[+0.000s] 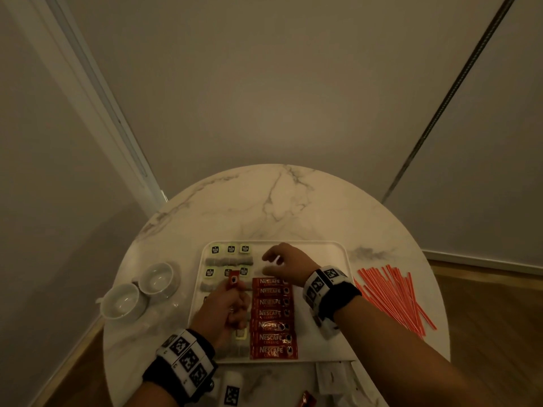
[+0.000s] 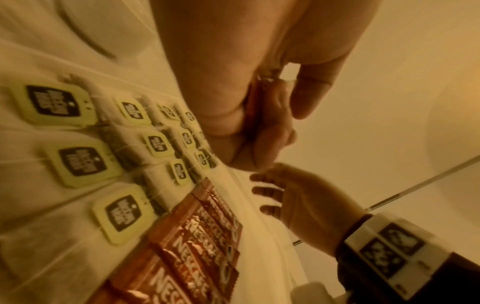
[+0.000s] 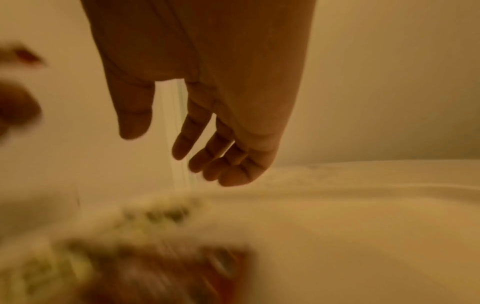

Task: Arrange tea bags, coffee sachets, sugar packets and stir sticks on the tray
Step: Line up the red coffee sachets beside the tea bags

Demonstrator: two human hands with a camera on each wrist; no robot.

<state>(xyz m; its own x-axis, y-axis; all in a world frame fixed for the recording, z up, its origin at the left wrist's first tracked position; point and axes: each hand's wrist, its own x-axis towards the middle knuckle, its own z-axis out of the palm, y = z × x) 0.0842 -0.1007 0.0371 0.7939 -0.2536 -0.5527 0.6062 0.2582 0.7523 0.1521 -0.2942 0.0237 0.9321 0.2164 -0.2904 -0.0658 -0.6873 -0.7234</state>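
Seven red foil Nescafé coffee sachets (image 1: pixel 273 318) lie in a flat column on the white rectangular plastic tray (image 1: pixel 329 345), just right of the green-tagged tea bags (image 1: pixel 230 250). Left hand (image 1: pixel 227 311) grips more red sachets (image 1: pixel 232 279) in a curled fist over the tea bags, one end sticking out. Right hand (image 1: pixel 289 264) hovers over the tray's bare far part, fingers (image 3: pixel 197 133) spread, holding nothing. My read: sachets are light, thin, slick foil, crinkly and floppy, so pinch one by a sealed short end and lay it flat; a bundle will likely fan or slide. Thin red plastic stir sticks (image 1: pixel 393 295) sit loose on the round marble table (image 1: pixel 279 207), right of the tray; white packets (image 1: pixel 332 374) at the near edge.
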